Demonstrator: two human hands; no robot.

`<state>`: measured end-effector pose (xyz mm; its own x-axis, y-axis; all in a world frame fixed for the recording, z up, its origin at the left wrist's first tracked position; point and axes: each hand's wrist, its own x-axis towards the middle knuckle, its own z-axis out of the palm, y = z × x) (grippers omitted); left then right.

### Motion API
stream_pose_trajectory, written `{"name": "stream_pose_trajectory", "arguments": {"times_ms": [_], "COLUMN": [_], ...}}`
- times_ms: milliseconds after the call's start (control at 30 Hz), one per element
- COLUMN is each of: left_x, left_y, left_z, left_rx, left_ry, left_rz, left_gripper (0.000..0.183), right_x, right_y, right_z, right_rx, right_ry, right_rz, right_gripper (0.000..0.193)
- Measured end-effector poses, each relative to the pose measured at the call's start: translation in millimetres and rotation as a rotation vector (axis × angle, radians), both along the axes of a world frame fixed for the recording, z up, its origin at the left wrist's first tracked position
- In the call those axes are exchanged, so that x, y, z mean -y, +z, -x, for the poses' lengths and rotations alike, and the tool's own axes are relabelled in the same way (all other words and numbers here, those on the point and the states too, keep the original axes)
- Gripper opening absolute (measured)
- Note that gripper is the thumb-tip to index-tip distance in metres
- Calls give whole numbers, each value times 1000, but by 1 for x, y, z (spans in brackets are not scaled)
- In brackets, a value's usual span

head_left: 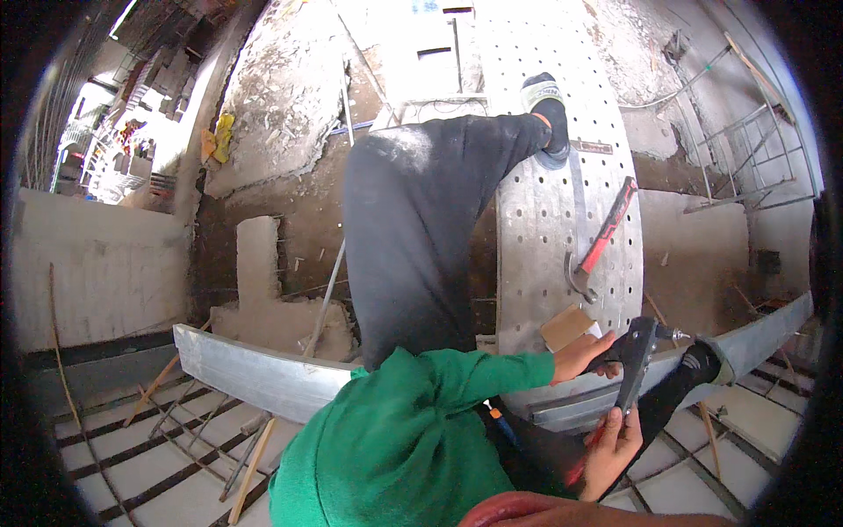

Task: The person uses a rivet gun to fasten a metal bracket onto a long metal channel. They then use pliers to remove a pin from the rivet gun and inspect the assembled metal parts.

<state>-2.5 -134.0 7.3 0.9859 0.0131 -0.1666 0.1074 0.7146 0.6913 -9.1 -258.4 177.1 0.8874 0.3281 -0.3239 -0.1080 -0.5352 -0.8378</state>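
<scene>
My left hand (580,356) is closed round one black handle of a dark hand tool that looks like a hand riveter (643,342). From below, my right hand (612,446) grips the tool's other end. Its silver nose points right, over a long metal channel (562,408). Beside my left hand sits a small cardboard box (569,328), on a perforated metal plank (536,255). Farther up the plank lies a claw hammer (604,235) with a red and black handle. A blue and orange tool handle (502,423) shows by my lap.
A wide metal beam (263,373) runs across behind the plank. My shoe (549,119) rests on the plank near a flat metal strip (590,147). Scaffold frames (755,158) stand at right. Below the beam is a grid of bars with wood props (253,470).
</scene>
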Motion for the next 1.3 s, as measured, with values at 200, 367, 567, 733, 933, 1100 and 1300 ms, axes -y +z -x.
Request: {"name": "stream_pose_trajectory", "arguments": {"times_ms": [200, 367, 567, 733, 933, 1100, 1300], "left_x": [-43, -64, -41, -42, -49, -67, -40], "left_y": [-32, -17, -17, -22, -9, 34, 73], "left_z": [-34, -39, -28, -29, -16, -15, 11], "left_rx": [-50, -79, 34, -88, 293, 190, 89], "left_ry": [154, 214, 51, 151, -18, 29, -1], "left_rz": [37, 319, 528, 436, 1177, 487, 759], "left_gripper": [81, 82, 95, 94, 89, 108, 128], "right_x": [4, 13, 10, -4, -25, -23, -21], "right_y": [15, 7, 4, 6, 22, 27, 13], "right_z": [0, -2, -1, 13, 3, 14, 24], "right_rx": [-29, -16, -117, -16, -112, -7, 110], "right_ry": [27, 62, -23, -26, 65, 65, 48], "right_rz": [-73, -78, -72, -40, -23, 53, 18], "right_gripper": [26, 29, 29, 28, 27, 34, 31]}}
